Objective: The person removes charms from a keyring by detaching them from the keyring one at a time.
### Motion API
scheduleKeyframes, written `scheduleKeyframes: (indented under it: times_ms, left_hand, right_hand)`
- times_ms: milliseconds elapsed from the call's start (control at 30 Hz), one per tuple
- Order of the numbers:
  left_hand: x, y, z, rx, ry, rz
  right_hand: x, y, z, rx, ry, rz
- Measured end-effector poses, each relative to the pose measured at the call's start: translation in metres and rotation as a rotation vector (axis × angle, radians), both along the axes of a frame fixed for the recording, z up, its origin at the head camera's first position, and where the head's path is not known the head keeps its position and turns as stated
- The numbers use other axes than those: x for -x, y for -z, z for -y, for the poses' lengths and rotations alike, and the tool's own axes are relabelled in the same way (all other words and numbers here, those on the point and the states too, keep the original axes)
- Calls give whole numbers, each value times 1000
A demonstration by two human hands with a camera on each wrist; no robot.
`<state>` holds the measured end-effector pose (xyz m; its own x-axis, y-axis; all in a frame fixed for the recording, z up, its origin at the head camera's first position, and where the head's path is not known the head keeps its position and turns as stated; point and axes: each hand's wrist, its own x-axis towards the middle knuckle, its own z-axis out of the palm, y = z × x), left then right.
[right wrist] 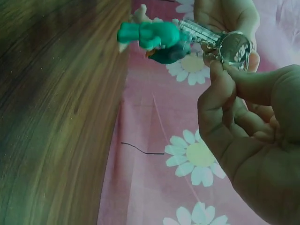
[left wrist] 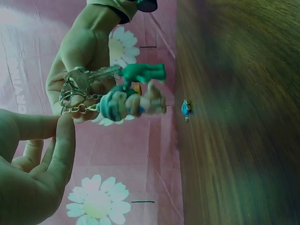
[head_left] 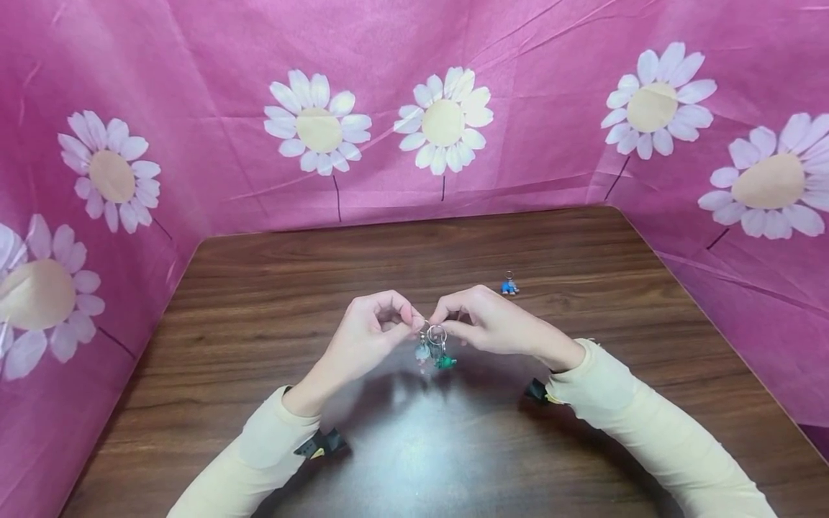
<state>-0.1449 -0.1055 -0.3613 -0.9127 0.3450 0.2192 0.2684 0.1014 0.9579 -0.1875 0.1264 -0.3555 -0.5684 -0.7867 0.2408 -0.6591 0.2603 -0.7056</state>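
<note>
Raised over the table, my left hand (head_left: 363,334) pinches the ring end of a keychain between thumb and fingers. From its short gold chain (left wrist: 83,108) hangs a small figure with a blue-green cap (left wrist: 110,105). My right hand (head_left: 499,324) faces it and pinches the metal key ring (right wrist: 236,50). A silver key (left wrist: 104,73) and a green figure charm (head_left: 445,362) dangle from that ring. Both sets of fingertips almost meet at the rings. A dark green charm (right wrist: 169,54) hangs partly hidden behind the green figure.
A small blue figure charm (head_left: 509,286) with its own ring lies on the brown wooden table (head_left: 259,288), beyond my right hand. Pink cloth (head_left: 544,137) printed with white daisies walls the table's back and sides. Dark straps sit at both sleeves.
</note>
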Motion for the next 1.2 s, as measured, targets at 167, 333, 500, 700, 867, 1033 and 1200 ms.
scheduleKeyframes:
  times_ms: [167, 333, 500, 700, 867, 1033, 1200]
  left_hand:
    - [-2, 0, -2, 74, -18, -127]
    - [-4, 0, -2, 59, -45, -202]
    - [-3, -3, -3, 1, -23, -99]
    - [-4, -3, -4, 26, 1, -98]
    - [-5, -5, -3, 82, -31, -205]
    - [-6, -6, -3, 111, -35, -245]
    - [-7, -7, -4, 123, -26, -233]
  right_hand:
    - [3, 1, -3, 27, -47, 180]
    - [4, 5, -4, 108, -36, 480]
    - [4, 6, -3, 203, -12, 627]
    - [5, 8, -4, 238, 6, 731]
    - [8, 6, -7, 200, 4, 697]
    - [10, 4, -9, 164, -21, 678]
    - [12, 4, -12, 135, 6, 665]
